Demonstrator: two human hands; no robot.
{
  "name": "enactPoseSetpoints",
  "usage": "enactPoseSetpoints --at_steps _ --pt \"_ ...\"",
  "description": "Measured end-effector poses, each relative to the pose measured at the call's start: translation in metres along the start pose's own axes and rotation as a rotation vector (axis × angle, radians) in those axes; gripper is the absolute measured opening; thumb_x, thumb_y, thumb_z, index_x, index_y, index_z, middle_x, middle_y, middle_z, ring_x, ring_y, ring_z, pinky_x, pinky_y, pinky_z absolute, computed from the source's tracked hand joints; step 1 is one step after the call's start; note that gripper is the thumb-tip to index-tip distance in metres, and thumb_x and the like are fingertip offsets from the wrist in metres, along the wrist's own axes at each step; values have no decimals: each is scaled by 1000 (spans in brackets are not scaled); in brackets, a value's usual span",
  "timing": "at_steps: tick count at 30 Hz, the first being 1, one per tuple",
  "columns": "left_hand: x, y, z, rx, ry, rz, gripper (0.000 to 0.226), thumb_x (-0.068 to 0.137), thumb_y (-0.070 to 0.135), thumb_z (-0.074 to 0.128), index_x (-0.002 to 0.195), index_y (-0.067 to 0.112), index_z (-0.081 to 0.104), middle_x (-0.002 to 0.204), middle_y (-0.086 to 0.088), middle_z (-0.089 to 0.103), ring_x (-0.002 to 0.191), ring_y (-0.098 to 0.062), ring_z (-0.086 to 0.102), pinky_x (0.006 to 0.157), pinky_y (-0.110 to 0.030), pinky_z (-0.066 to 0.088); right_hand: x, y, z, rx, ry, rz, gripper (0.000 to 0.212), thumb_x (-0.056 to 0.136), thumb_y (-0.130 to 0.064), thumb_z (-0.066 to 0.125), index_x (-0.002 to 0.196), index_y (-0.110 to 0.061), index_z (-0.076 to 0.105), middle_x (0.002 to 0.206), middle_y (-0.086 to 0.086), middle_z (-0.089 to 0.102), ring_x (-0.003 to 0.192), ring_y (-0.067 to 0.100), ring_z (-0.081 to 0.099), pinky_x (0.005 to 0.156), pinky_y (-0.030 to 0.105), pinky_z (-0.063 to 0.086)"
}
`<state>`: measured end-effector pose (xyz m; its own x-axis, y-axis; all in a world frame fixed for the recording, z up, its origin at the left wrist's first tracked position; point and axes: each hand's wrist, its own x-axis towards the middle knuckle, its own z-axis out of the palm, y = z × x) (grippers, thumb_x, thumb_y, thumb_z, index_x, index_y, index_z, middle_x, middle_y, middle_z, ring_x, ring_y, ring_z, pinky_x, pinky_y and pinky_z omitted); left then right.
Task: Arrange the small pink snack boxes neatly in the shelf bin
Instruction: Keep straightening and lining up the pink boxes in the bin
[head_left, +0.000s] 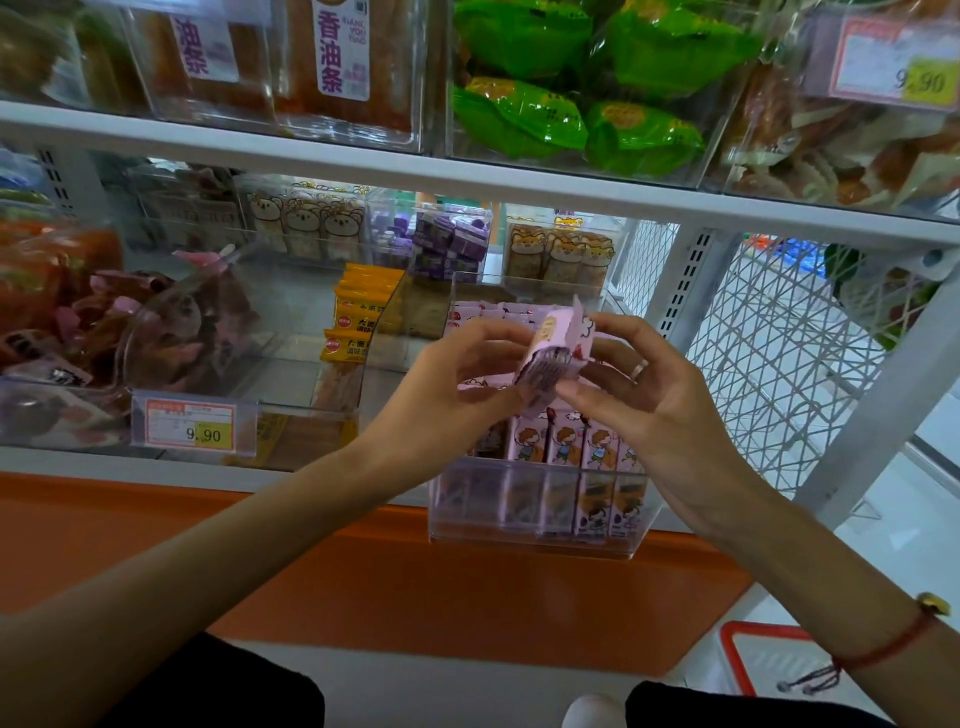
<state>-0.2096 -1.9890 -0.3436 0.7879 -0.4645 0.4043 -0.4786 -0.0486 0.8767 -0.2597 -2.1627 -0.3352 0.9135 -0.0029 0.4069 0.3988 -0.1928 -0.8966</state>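
A clear plastic shelf bin (535, 512) juts out over the shelf's front edge and holds several small pink snack boxes (597, 447) standing upright in rows. Above the bin, both hands hold one pink snack box (556, 345), tilted, with its top flap sticking up. My left hand (457, 384) pinches the box from the left. My right hand (644, 384) holds it from the right with curled fingers and wears a ring. More pink boxes (498, 312) show at the back of the bin.
Yellow snack packs (358, 317) sit in the bin to the left, with a 9.90 price tag (192, 426) in front. Purple boxes (452, 244) stand behind. A white shelf (467, 171) hangs overhead. A wire mesh panel (779, 364) is at right, a red basket (769, 660) on the floor.
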Motion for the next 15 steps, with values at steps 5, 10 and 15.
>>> enactPoseSetpoints --at_steps 5,10,15 --pt "-3 0 3 81 30 45 39 89 20 64 124 32 53 123 18 61 114 5 55 93 -19 48 1 -2 1 -99 121 -47 42 70 -30 73 109 -35 59 99 -12 71 91 5 68 79 19 55" --pt "-3 4 5 47 12 92 50 76 20 79 118 31 53 109 15 66 98 1 64 78 -14 52 -3 -6 6 -256 161 -164 42 69 -30 77 108 -37 60 95 -15 69 92 0 65 72 12 52" --pt "2 2 -5 -267 -91 -81 43 73 14 55 112 31 54 103 16 70 100 -8 68 82 -28 55 -1 -6 1 -379 137 -185 44 73 -36 71 115 -40 59 106 -13 65 98 2 61 85 20 51"
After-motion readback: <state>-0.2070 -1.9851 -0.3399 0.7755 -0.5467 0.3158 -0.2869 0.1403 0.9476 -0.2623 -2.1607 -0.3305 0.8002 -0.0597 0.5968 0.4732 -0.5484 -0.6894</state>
